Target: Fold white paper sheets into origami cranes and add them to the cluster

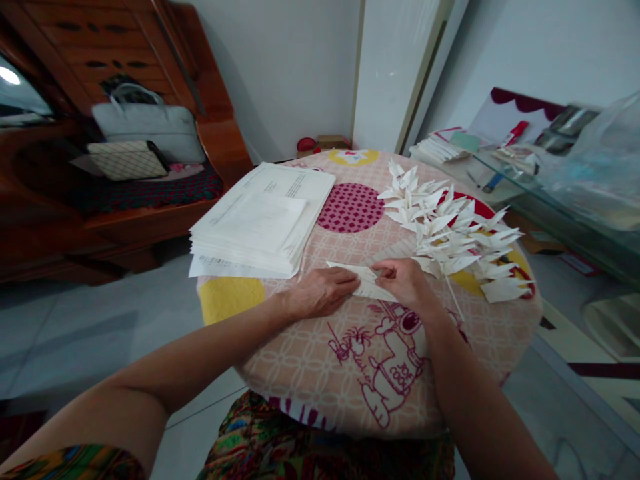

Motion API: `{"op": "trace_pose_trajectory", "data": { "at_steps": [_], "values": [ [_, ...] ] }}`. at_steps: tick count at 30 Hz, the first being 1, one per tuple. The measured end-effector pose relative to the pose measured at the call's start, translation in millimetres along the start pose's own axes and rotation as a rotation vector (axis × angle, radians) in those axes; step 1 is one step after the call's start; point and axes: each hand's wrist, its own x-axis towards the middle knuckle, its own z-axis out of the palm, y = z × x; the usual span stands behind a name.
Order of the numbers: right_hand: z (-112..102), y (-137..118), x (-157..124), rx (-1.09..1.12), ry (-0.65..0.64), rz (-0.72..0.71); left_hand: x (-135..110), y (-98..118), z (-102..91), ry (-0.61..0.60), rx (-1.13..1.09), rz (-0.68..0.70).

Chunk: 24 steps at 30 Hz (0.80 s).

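Observation:
A folded piece of white paper (367, 287) lies on the patterned tablecloth (310, 360) between my hands. My left hand (325, 292) rests on its left end, fingers laid close together and pressing it down. With thumb and fingertips, my right hand (401, 280) pinches the paper's upper right edge. Just beyond the right hand sits a cluster of folded white paper cranes (445, 220), with pointed wings and tips. To the upper left is a thick stack of printed paper sheets (280, 177), topped by a smaller blank sheet (263, 217).
A wooden bench (220, 113) at the left holds a pale handbag (150, 127) and a checked purse (127, 160). A glass-topped side table (565, 227) at the right carries papers (440, 147) and a plastic bag (600, 167). White walls stand behind the round table.

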Motion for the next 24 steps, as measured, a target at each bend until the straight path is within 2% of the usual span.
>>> {"op": "trace_pose_trajectory", "data": {
  "at_steps": [5,11,16,24],
  "values": [
    [-7.7,0.0,-2.7,-0.093,0.095,-0.03,-5.8,4.9,7.7,0.043,-0.034,-0.029],
    [-7.2,-2.5,-3.4,-0.106,0.016,-0.043,-4.9,5.5,8.9,0.02,-0.132,-0.064],
    [-11.0,-11.2,-7.7,-0.147,-0.073,-0.008,-2.7,4.0,7.3,0.058,-0.154,-0.067],
    [-13.1,-34.2,-17.8,-0.527,-0.138,-0.098,1.4,4.4,6.7,0.135,-0.222,-0.074]
  ]
}}
